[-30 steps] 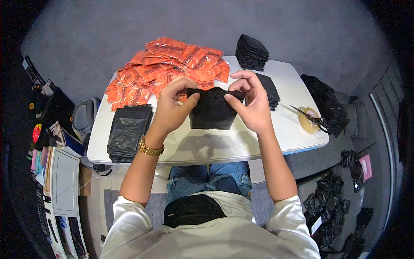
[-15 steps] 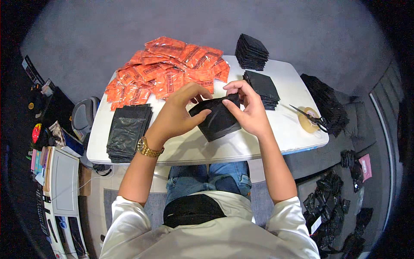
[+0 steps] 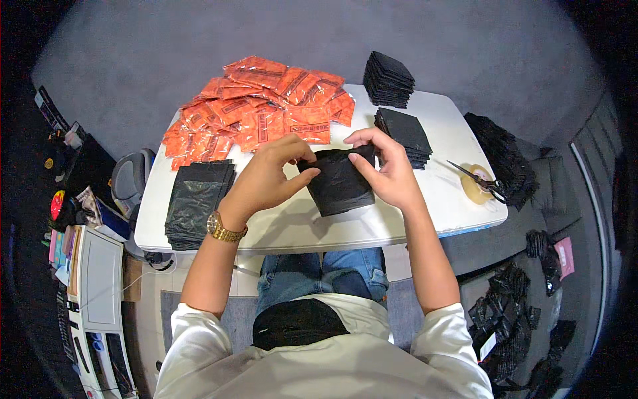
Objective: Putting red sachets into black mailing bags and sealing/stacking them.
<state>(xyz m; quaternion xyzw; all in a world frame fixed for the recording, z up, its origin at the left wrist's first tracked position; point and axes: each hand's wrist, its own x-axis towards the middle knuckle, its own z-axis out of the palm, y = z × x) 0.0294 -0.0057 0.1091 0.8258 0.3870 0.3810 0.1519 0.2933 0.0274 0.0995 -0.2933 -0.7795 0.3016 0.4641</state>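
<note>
Between my two hands a black plastic bag [image 3: 341, 186] hangs above the white table [image 3: 279, 229]. My left hand [image 3: 276, 171] pinches its upper left edge between thumb and fingers. At the upper right edge my right hand [image 3: 385, 165] grips it the same way, thumb on the near side. Left of my left wrist lies a stack of flat black plastic bags [image 3: 199, 203]. Beyond my hands is a heap of orange packets in clear wrap [image 3: 262, 110]. A neat pile of folded black bags [image 3: 403, 136] sits just past my right hand.
Another folded black pile [image 3: 389, 78] stands at the table's far edge. Black-handled scissors [image 3: 478, 178] rest across a tape roll [image 3: 477, 189] at the right. More black bags lie on the grey sofa [image 3: 558, 189]. A white cabinet [image 3: 100, 276] stands at the left.
My left hand has shifted its hold on the bag's left edge, thumb and fingers now closed on it. The bag hangs straighter, its top edge stretched more evenly.
</note>
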